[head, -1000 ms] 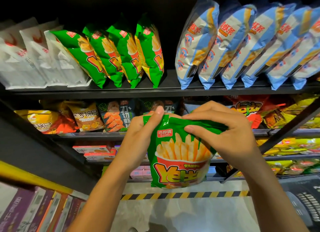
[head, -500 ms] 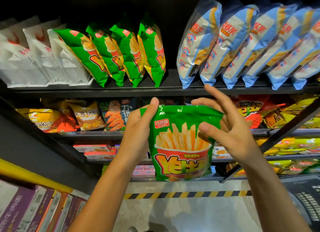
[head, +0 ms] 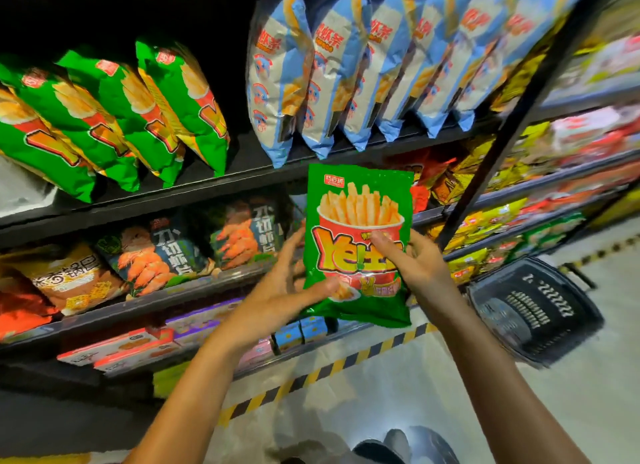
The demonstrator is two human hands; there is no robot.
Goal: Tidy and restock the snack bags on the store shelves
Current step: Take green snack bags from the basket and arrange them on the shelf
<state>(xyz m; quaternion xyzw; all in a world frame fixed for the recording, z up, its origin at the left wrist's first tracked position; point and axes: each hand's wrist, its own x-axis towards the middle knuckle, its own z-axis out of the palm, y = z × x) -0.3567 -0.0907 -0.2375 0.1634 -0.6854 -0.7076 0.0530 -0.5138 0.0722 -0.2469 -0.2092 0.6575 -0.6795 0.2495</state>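
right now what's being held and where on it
The green fries bag: the right hand pinches its right middle, thumb on the front; the left hand supports its lower left edge.

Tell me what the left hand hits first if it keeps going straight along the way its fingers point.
The left hand points up and right at the held green fries bag, which its fingers already touch. Past that, probably the dark shrimp-chip bags on the middle shelf, though depth is unclear.

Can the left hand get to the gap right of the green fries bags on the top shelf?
Probably yes: the left hand only steadies the held bag, and the gap looks open.
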